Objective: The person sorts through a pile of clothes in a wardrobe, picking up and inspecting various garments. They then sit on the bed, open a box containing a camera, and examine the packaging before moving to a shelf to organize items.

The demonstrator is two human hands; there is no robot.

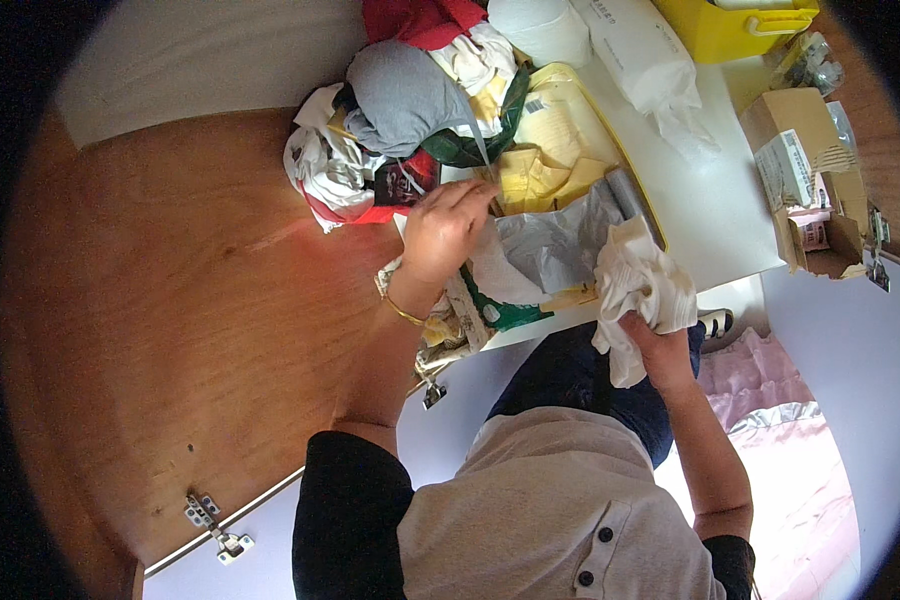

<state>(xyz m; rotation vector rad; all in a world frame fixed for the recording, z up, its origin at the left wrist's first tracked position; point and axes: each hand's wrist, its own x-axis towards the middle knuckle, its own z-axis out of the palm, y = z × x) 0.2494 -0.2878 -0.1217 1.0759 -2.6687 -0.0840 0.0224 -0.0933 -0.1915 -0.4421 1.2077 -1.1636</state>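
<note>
My right hand [656,348] grips a crumpled cream cloth [642,285], its folds hanging past my fingers near the table's front edge. Farther left, my left hand [448,225] has its fingers pinched together. A thin grey strap [478,140] runs down to those fingertips from a bundled grey cloth [400,95]. Just beyond the hand lies a dark red and black packet [407,183]. To its right, a yellow-rimmed tray [630,165] holds yellow packets [540,178], a clear plastic bag [555,245] and a grey roll [625,192].
White and red clothes [330,165] are heaped at the left. Behind the tray lies a white soft pack [640,50], with a yellow bin [735,28] at the back right. An opened cardboard box [810,180] stands at the right. A small basket [450,325] sits below my left wrist.
</note>
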